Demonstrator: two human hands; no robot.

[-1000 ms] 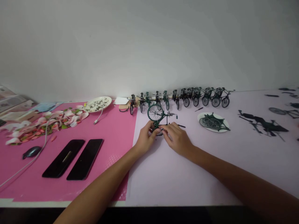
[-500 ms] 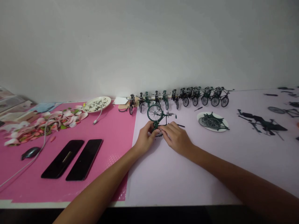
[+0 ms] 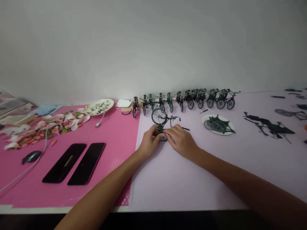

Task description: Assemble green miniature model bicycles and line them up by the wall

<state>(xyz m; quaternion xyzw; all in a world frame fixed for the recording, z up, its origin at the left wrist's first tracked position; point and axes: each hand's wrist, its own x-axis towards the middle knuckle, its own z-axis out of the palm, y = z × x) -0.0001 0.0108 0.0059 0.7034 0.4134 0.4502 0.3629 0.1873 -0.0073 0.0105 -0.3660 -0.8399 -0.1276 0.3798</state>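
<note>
Bike (image 3: pixel 167 118) at the centre of the frame: we have it between our hands, its lower wheel (image 3: pixel 164 138) partly covered. Our left hand (image 3: pixel 150 142) pinches it by that wheel. Our right hand (image 3: pixel 181 141) bends its fingertips in at the same spot; what they grip, we cannot tell. Right of centre lies a plate (image 3: pixel 205 119) with bike parts (image 3: pixel 218 125); just behind our right hand, a dark rod (image 3: pixel 186 129).
</note>
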